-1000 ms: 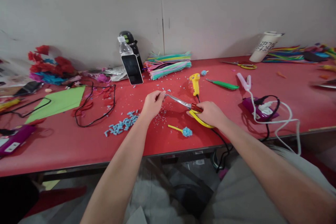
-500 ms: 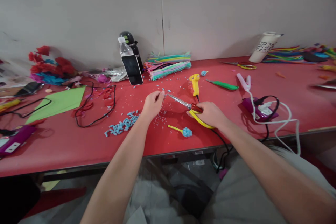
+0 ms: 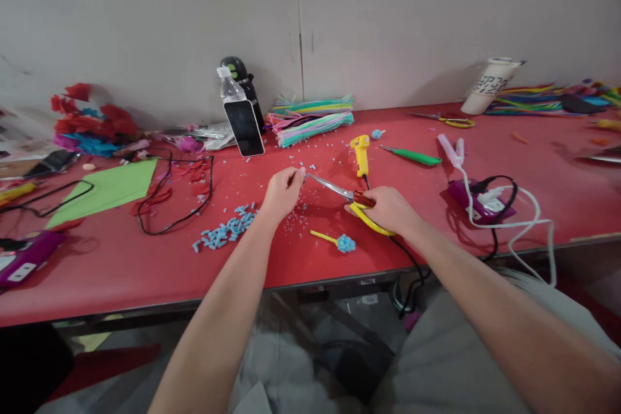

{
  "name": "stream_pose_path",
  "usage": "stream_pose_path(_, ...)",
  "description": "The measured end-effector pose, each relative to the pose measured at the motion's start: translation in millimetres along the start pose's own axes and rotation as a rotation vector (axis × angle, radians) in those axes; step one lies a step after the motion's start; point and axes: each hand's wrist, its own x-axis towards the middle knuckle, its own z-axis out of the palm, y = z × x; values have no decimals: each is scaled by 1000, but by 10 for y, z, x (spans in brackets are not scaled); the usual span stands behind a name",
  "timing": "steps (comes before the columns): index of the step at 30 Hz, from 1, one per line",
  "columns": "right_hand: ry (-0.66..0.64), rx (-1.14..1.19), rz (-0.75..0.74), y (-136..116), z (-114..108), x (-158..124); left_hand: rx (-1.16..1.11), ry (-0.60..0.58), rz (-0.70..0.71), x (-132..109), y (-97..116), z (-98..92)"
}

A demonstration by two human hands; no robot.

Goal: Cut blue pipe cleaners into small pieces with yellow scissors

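My right hand (image 3: 388, 208) is closed round the handles of a pair of scissors (image 3: 334, 188), yellow and dark red at the grips. The blade tips reach almost to the fingertips of my left hand (image 3: 285, 193), which is pinched; what it holds is too small to make out. Below the scissors lies a blue pompom-like cluster (image 3: 346, 243) on a yellow stem. A pile of short blue pipe cleaner pieces (image 3: 226, 231) rests left of my left forearm. Tiny blue clippings are scattered on the red table (image 3: 291, 265) around my hands.
Behind my hands are a yellow glue gun (image 3: 359, 154), a green-handled tool (image 3: 416, 156) and a bundle of pipe cleaners (image 3: 315, 126). A phone (image 3: 245, 129) leans against bottles. To the right sits a purple power strip (image 3: 478, 202) with cables; a black cable (image 3: 177, 231) loops at left.
Hardly anything differs. Both hands and the scissors stay in nearly the same place, with only a very slight shift.
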Motion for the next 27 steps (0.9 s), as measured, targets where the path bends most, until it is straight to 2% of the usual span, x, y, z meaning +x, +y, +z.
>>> stream_pose_path(7, 11, 40, 36, 23, 25, -1, 3, 1, 16, 1, -20, -1)
stream_pose_path(27, 10, 16, -3, 21, 6, 2, 22, -29, 3, -2, 13, -7)
